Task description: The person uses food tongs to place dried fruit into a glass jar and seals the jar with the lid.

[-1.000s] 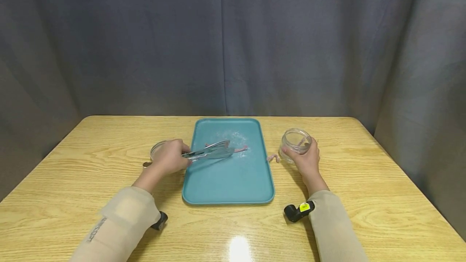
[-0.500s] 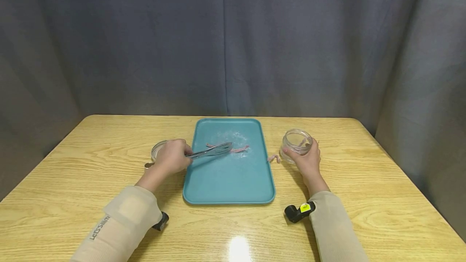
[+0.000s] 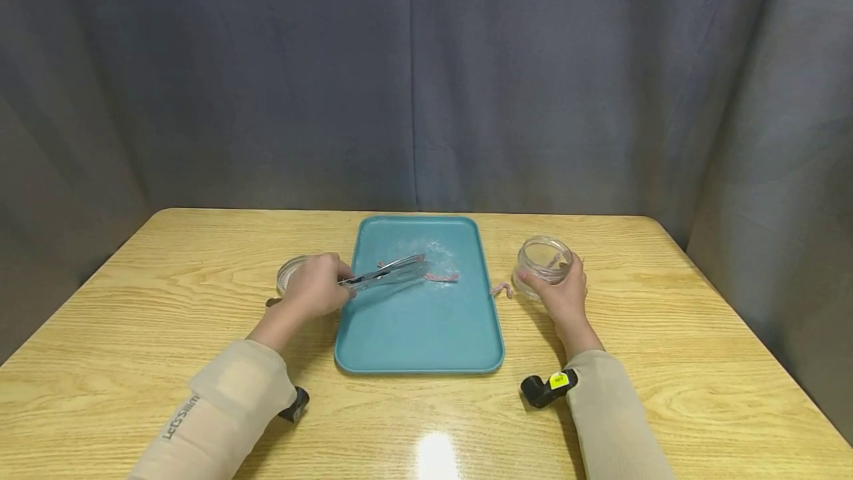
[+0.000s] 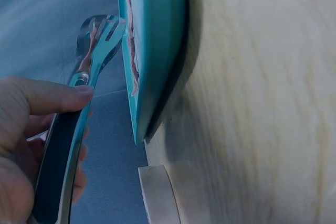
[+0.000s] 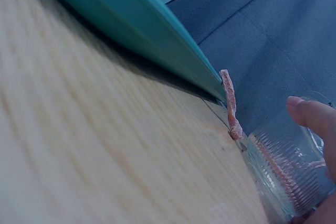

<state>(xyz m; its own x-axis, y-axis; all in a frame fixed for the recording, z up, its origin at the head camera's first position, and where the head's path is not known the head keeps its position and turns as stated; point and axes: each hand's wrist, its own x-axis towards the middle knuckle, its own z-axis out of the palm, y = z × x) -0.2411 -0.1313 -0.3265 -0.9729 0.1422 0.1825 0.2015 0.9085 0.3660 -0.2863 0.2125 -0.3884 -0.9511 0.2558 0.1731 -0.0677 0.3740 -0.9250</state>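
Observation:
In the head view, my left hand [image 3: 313,286] grips metal tongs [image 3: 385,272] by the handle, with the thumb pressing one arm. The tongs' slotted ends stand apart over the left half of a teal tray [image 3: 420,343]. A thin pink strip [image 3: 443,278] lies on the tray, partly hidden behind the tongs; the left wrist view shows the strip [image 4: 131,43] near their tips, whether touching I cannot tell. My right hand [image 3: 562,289] holds a lidless glass jar [image 3: 524,287] from its right side. Pinkish pieces show through the jar's glass [image 5: 278,156] in the right wrist view.
Another pink strip [image 3: 502,289] lies across the tray's right edge onto the wooden table [image 3: 666,339], close to the jar. A round lid [image 3: 289,272] sits behind my left hand. White powder [image 3: 433,249] dusts the tray's far part. A grey curtain [image 3: 533,95] hangs behind the table.
The tongs' ends, apart a second ago, closed together half a second ago and stand apart again now. The strip on the tray has shifted slightly right. My right hand and the jar stay put.

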